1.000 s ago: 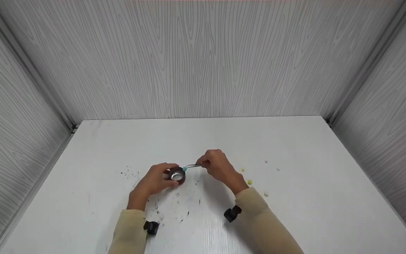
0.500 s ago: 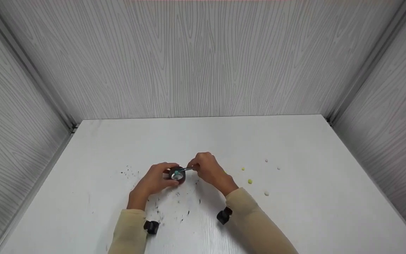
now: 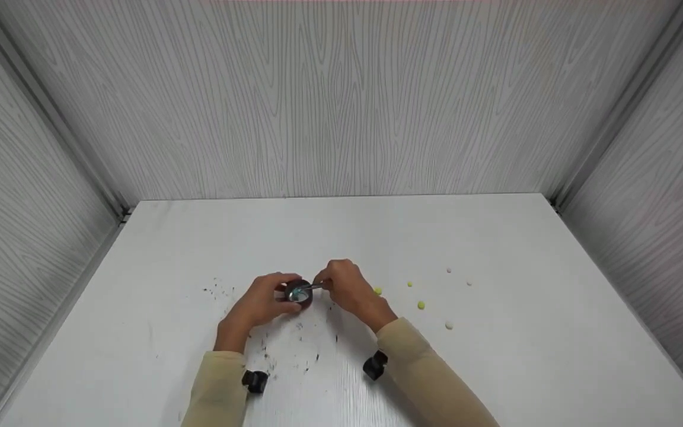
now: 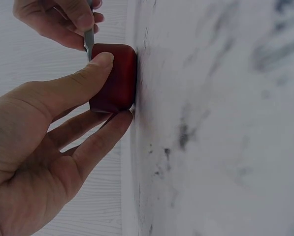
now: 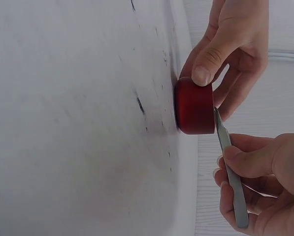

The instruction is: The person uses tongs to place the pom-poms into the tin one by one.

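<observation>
A small round red cup (image 5: 196,105) with a silvery inside stands on the white table. My left hand (image 3: 263,302) grips it from the left, the thumb (image 4: 82,83) on its near side and fingers on the far side. My right hand (image 3: 350,289) pinches metal tweezers (image 5: 237,196) between thumb and fingers. The tweezers' tips reach over the cup's rim into its mouth. In the head view a teal bit (image 3: 297,291) shows inside the cup by the tips; whether the tweezers still hold it, I cannot tell.
Right of my right hand lie yellow beads (image 3: 421,305) and a few pale beads (image 3: 449,325). Dark specks and smudges (image 3: 265,357) mark the white table (image 3: 495,356) around my left forearm. Wood-grain panels (image 3: 341,101) enclose the table at the back and sides.
My right hand has moved left and slightly nearer, bringing the tweezers and teal bit from the cup's right rim into its mouth. A yellow bead behind the hand is uncovered. My left hand stays put.
</observation>
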The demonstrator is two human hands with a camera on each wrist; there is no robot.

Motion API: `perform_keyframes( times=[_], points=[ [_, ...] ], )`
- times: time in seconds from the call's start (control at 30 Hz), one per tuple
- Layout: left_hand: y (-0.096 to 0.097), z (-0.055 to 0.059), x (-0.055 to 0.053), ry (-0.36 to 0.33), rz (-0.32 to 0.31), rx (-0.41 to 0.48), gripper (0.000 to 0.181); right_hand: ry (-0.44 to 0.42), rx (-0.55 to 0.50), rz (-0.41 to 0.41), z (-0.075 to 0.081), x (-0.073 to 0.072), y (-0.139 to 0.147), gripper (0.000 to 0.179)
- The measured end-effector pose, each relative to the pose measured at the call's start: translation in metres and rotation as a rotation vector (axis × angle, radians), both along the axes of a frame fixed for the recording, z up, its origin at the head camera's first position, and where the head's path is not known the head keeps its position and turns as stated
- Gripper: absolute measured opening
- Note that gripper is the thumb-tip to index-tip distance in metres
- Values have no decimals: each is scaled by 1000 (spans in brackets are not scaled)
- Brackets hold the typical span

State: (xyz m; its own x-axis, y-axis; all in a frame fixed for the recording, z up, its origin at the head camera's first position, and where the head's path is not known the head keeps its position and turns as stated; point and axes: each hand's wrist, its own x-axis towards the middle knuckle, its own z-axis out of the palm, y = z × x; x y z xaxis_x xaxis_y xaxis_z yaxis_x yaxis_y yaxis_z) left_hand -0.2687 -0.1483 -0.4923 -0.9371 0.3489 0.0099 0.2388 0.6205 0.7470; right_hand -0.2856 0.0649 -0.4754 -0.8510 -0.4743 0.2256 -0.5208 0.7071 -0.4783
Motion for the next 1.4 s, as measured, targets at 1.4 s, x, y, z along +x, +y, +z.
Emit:
perform_keyframes(
  times=[1.4],
  points=[
    [1, 1, 2, -36, 48, -14, 57, 3, -8, -24, 7, 2, 15, 20]
  ],
)
